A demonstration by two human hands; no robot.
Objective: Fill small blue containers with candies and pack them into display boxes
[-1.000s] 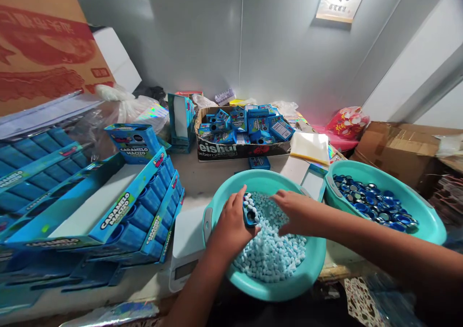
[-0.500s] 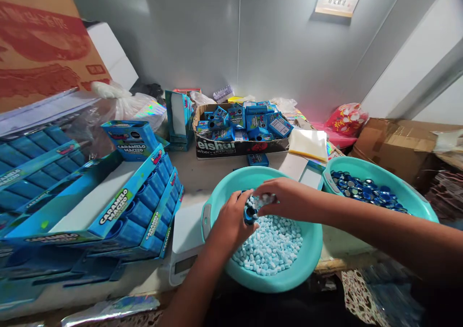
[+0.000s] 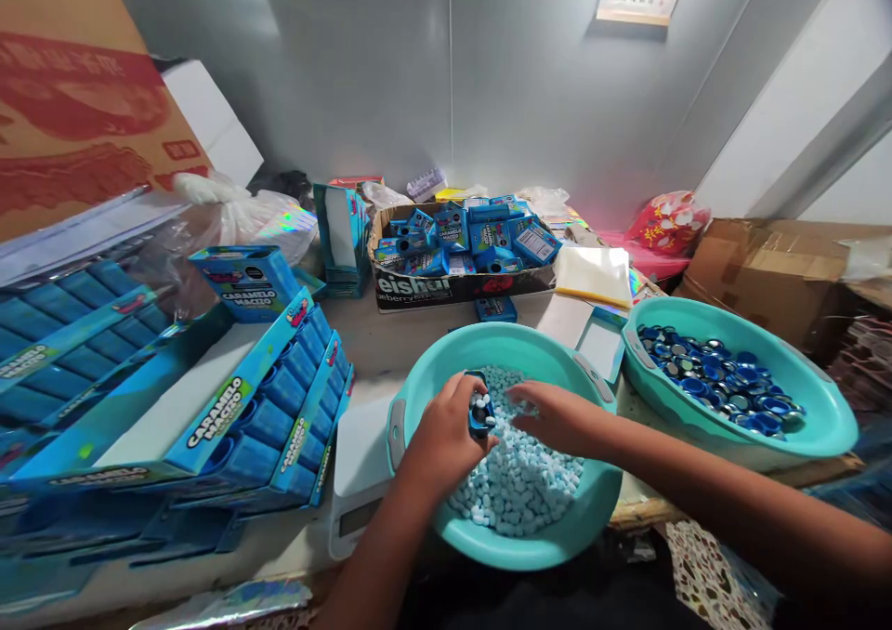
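My left hand (image 3: 442,435) is closed around a small blue tin (image 3: 479,413) with a few pale candies in it, held over the near teal basin (image 3: 432,370). The basin holds a heap of pale blue and white candies (image 3: 516,477). My right hand (image 3: 554,416) lies palm down on the candies just right of the tin, fingers curled and pointing toward it. Whether it holds any candies is hidden.
A second teal basin (image 3: 822,426) at the right holds several blue tin lids (image 3: 717,379). A cardboard box of small blue packets (image 3: 464,244) stands behind. Blue display cartons (image 3: 229,407) are stacked at the left. A white scale (image 3: 355,481) sits under the near basin.
My right hand rose from the candies to the tin half a second ago, then dropped back onto the heap. The tin stays in my left hand.
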